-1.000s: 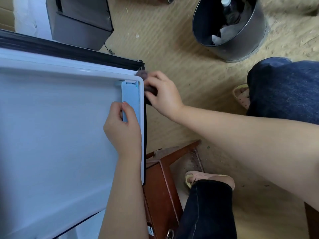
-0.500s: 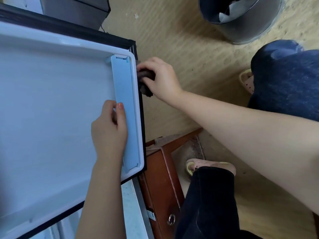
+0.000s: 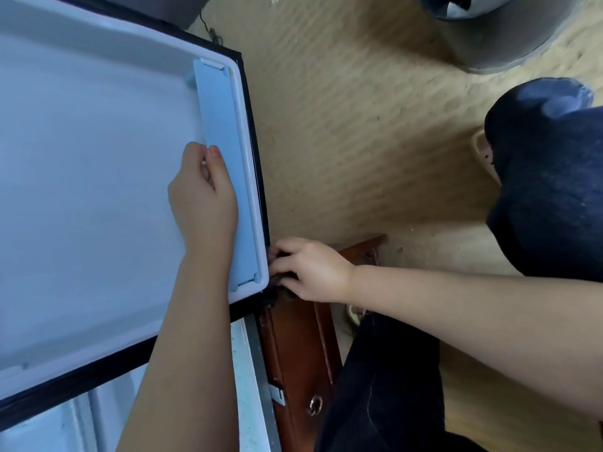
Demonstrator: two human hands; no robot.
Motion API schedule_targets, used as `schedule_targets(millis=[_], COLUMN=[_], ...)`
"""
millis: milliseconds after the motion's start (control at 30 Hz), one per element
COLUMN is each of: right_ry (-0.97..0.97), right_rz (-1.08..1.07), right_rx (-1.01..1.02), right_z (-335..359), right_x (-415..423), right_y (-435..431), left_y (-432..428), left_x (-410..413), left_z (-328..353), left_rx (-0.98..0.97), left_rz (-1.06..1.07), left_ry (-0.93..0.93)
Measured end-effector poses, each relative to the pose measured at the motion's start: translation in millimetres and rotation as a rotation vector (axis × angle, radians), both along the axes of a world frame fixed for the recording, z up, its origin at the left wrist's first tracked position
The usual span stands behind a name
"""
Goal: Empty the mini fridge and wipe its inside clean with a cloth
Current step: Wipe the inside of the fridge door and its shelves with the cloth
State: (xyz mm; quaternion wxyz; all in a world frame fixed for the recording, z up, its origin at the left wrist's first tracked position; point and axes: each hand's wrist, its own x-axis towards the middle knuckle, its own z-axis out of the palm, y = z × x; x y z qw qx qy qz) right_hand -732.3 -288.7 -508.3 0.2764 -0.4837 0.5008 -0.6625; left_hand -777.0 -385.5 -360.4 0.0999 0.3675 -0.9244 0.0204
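Note:
The mini fridge door (image 3: 98, 190) stands open, its white inner liner facing me and a black rubber seal (image 3: 257, 158) running down its right edge. My left hand (image 3: 204, 197) grips the pale blue shelf rail (image 3: 222, 125) on the inside of the door. My right hand (image 3: 310, 272) holds a dark brown cloth (image 3: 277, 288) against the seal at the door's lower right corner. Most of the cloth is hidden under my fingers.
A reddish wooden cabinet (image 3: 293, 353) with a ring pull stands just below the door corner. A grey metal bucket (image 3: 499, 34) sits on the tan floor at the top right. My knees in dark jeans (image 3: 548, 177) and a slipper (image 3: 484, 151) are to the right.
My right hand has slid the cloth down the door's right edge from near the top corner to the bottom corner. My left hand stays on the shelf rail.

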Motion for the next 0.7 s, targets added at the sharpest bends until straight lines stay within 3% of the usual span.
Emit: schedule_targets(millis=[133,300,400,533,700], right_ry=[0.152,-0.134,-0.195,-0.101,0.134], right_rz=[0.126,-0.244,-0.250,-0.138,0.060], right_rx=[-0.087,0.134,0.174,0.087,0.016], right_z=[0,6,12,7,10], right_x=[9,-36,-24,29,5], right_y=[12,-20,-24,5,17], left_y=[-1,2,-1,-2,3], left_x=[0,1,0,0,-3], left_z=[-1,-2,-2,-2,0], left_rx=[0.015,0.001,-0.006,-0.024,-0.012], left_rz=[0.020,0.009,0.033,0.043,0.089], left_ry=[0.013,0.006,0.006,0.004,0.001])
